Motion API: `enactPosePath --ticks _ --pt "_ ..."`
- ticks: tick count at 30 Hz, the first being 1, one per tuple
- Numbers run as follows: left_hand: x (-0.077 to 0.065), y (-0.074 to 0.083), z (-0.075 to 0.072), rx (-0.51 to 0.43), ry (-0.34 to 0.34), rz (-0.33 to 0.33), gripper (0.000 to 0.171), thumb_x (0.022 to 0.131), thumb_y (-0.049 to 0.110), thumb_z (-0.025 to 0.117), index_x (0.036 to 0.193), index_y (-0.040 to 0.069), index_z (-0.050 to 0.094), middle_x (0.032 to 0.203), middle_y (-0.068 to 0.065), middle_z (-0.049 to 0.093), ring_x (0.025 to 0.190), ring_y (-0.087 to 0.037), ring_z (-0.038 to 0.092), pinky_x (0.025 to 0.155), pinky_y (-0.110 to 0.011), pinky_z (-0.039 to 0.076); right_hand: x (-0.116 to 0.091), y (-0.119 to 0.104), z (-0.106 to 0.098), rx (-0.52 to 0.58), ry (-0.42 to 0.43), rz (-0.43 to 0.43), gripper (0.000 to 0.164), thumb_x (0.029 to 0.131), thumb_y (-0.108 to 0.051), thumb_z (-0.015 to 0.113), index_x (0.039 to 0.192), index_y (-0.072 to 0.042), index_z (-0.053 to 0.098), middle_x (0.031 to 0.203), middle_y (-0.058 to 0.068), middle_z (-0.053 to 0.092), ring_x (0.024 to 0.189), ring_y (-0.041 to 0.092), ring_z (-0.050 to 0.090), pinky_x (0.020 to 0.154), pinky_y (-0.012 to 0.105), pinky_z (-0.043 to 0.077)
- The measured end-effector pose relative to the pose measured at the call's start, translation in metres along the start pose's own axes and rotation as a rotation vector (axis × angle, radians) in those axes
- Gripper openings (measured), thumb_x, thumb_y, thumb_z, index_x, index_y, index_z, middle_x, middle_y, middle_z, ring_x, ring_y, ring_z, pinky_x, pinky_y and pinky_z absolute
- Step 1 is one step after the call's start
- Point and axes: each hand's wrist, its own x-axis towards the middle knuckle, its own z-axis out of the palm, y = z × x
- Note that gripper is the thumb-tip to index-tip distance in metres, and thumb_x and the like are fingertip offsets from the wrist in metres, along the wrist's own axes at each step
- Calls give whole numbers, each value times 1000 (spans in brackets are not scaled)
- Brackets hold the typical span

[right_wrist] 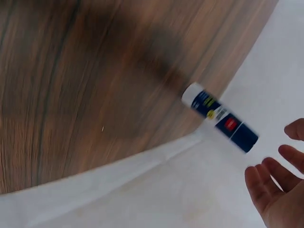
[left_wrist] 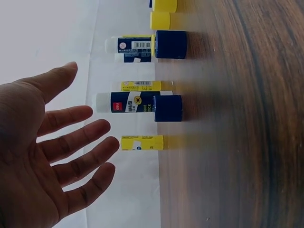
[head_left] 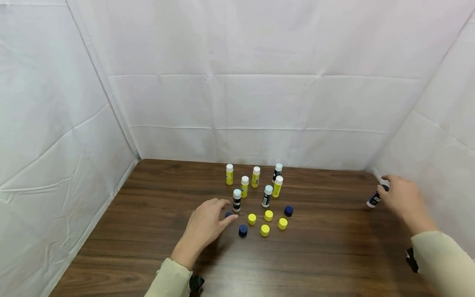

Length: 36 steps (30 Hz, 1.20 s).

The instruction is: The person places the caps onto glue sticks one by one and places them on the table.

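Glue stick [head_left: 375, 199] tilts near right hand [head_left: 405, 200], fingers [right_wrist: 259, 187] parted.

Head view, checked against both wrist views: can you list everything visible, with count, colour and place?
Table: 1, brown, beneath everything.
Cloth walls: 3, white, behind the table and on both sides.
Yellow glue sticks: 4, yellow with white tops, standing mid-table towards the back.
Blue glue sticks: 3, dark blue with white tops, standing among the yellow ones.
Tilted glue stick: 1, dark blue with one white end, table's far right.
Yellow caps: 4, yellow, in front of the standing sticks.
Blue caps: 3, dark blue, around the yellow caps.
Sleeves: 2, pale green, lower edge and lower right.
Left hand: 1, near the leftmost blue cap.
Right hand: 1, beside the tilted glue stick.
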Motion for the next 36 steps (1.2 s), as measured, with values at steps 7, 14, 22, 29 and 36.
enactPosePath --ticks 7,14,22,29,36 --pt "4 1 7 10 39 -57 43 92 49 73 120 17 72 109 -2 71 91 -18 67 73 -39 57 -23 -40 6 22 91 -87 37 96 -18 63 125 6 61 114 36 62 99 55 57 80 65 45" --pt "9 2 15 -17 44 -116 44 94 48 71 123 14 72 112 -3 70 99 -23 69 81 -43 58 -43 -71 9 11 148 -168 33 94 -18 69 119 2 65 119 31 63 93 47 62 77 62 49" --pt "14 -1 23 -128 45 -168 45 94 44 72 124 10 70 121 -6 70 110 -26 67 90 -46 56 -60 -99 12 103 127 -178 32 97 -18 66 123 0 64 125 29 61 109 50 57 84 65 46" --pt "20 0 31 -145 37 -206 48 94 44 73 127 10 69 123 -6 70 110 -27 67 91 -47 56 -73 -121 12 133 128 -179 33 96 -18 69 123 0 65 124 29 62 110 51 57 85 65 46" --pt "28 1 36 -199 30 -289 48 92 46 74 129 15 68 124 -5 71 110 -28 68 88 -47 56 -82 -144 10 179 152 -185 30 94 -18 72 120 -5 67 123 24 65 114 45 57 88 63 47"
